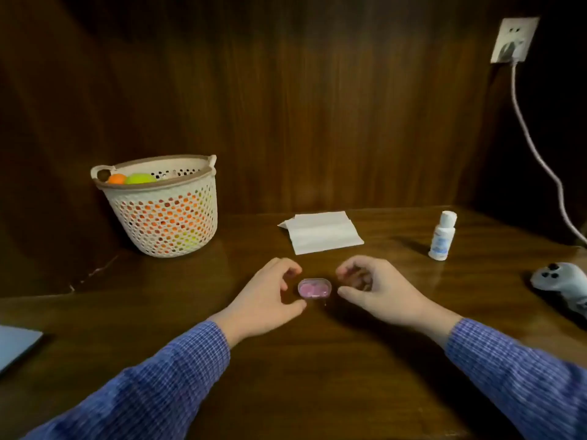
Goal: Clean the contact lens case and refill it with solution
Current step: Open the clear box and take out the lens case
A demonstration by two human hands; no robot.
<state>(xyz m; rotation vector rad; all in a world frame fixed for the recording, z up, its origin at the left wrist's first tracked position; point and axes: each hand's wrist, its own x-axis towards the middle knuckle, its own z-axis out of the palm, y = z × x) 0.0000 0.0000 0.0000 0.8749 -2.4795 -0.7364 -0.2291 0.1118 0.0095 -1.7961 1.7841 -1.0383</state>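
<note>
A small pink contact lens case [314, 288] with a clear rounded shell lies flat on the dark wooden desk [317, 360]. My left hand [268, 298] curls just left of it, fingers apart, thumb tip close to the case's front corner. My right hand [374, 289] hovers just right of the case, fingers bent and apart, holding nothing. Neither hand clearly grips the case. A small white solution bottle [442, 235], capped and upright, stands to the far right. A folded white tissue [322, 231] lies behind the case.
A perforated white basket [165, 211] with orange and green balls stands at the back left. A grey controller [559, 282] lies at the right edge. A wall socket [513, 39] feeds a cable [536, 154] down the right. A blue-grey flat object [16, 344] lies at the left edge.
</note>
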